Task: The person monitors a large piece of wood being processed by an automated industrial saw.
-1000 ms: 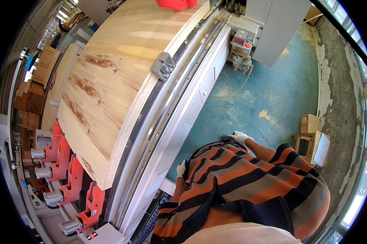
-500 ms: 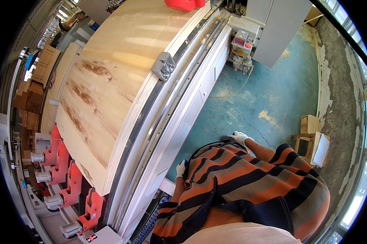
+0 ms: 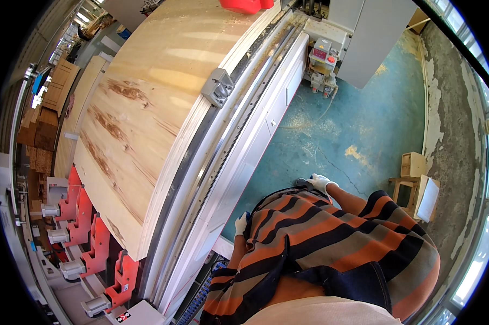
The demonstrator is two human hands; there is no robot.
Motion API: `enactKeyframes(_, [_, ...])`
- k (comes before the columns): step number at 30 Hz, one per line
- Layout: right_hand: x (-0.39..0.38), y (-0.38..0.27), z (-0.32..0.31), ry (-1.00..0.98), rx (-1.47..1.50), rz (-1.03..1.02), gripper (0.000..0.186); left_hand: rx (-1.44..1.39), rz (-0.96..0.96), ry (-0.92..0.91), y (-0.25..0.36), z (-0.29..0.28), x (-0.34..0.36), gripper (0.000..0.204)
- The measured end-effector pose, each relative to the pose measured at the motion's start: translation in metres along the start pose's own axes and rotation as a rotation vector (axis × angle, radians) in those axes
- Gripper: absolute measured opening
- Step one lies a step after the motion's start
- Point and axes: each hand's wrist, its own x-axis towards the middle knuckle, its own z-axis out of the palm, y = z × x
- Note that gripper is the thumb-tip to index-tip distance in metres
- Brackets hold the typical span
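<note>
Both my hands wear pale gloves and hang low by my sides, away from the work. My left hand [image 3: 241, 224] is beside the white machine's side, partly covered by my striped shirt; its fingers are too hidden to read. My right hand [image 3: 320, 183] hangs over the blue-green floor near a dark shoe [image 3: 303, 183]. Its fingers look loosely extended, with nothing visible in them. To my left, a stack of wooden boards [image 3: 147, 103] with brown grain streaks lies on the machine. A grey metal block [image 3: 218, 88] stands at the stack's near edge.
Several red clamps [image 3: 124, 279] line the machine's lower left end. A toothed rail [image 3: 222, 157] runs along its side. A small lubricator unit [image 3: 321, 59] stands at the far end, beside a grey cabinet [image 3: 358, 49]. A wooden stool [image 3: 404, 189] is by the right wall.
</note>
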Motion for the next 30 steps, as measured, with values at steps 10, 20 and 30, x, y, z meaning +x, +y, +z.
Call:
enactKeyframes(10, [0.020, 0.024, 0.014, 0.032, 0.039, -0.028, 0.038, 0.078, 0.050, 0.016, 0.011, -0.004, 0.002, 0.012])
enactKeyframes(20, [-0.011, -0.012, -0.014, -0.008, 0.162, 0.154, 0.039, 0.060, -0.025, 0.019, 0.025, -0.009, 0.000, 0.012])
enactKeyframes(30, [0.002, -0.001, -0.004, -0.026, -0.015, -0.018, 0.027, -0.008, -0.043, -0.013, 0.009, -0.005, 0.003, 0.013])
